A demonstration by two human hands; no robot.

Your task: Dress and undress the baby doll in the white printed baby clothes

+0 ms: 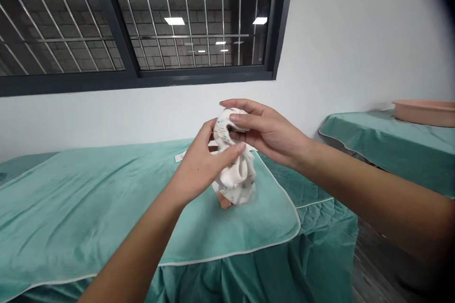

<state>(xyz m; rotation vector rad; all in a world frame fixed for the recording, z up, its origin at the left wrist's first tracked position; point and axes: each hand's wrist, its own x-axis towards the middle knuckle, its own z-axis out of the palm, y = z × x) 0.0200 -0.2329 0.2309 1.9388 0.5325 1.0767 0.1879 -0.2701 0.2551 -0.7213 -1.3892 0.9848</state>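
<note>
A bunched white cloth garment (236,182) with a small coloured print is held up above the green bed cover. My left hand (202,165) grips its left side, thumb across the front and the other fingers behind. My right hand (268,132) pinches the gathered upper part, which curls around a small dark opening. Lower down, a rolled fold of the cloth forms a loop. Below the garment's lower left edge, a small skin-toned piece (223,200) shows; most of it is hidden, and I cannot tell what it belongs to.
A light green cover (106,208) with white edging lies over the darker green bed. Behind my left hand is a white card or label (179,156). At right, a pink basin (423,112) rests on another green-covered surface. A barred window (199,19) is set in the white wall.
</note>
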